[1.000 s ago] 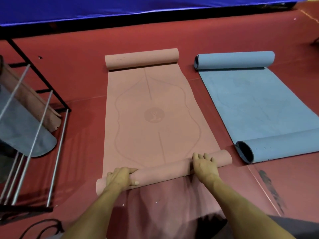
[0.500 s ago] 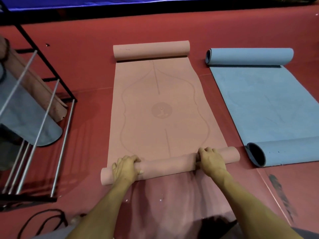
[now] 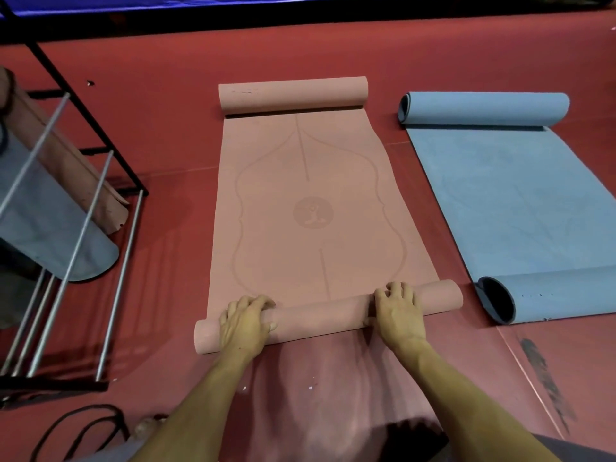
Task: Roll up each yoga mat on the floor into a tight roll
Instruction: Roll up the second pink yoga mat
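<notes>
The pink mat [image 3: 310, 208] is a soft, foam-like sheet with a matt, finely grained face; faint lines and a round emblem are pressed or printed into it. Small scuffs mark its far roll [image 3: 293, 95]. The blue mat [image 3: 520, 201] is likewise matt, with a slightly fuzzy, suede-like face and a dark lining at its near curl [image 3: 500, 303]. The floor [image 3: 166, 128] is a smooth red sheet with a dull sheen, seamed, with a black smear at the right. The rack [image 3: 76, 208] has black painted metal framing and bare, dull silver metal rods.
</notes>
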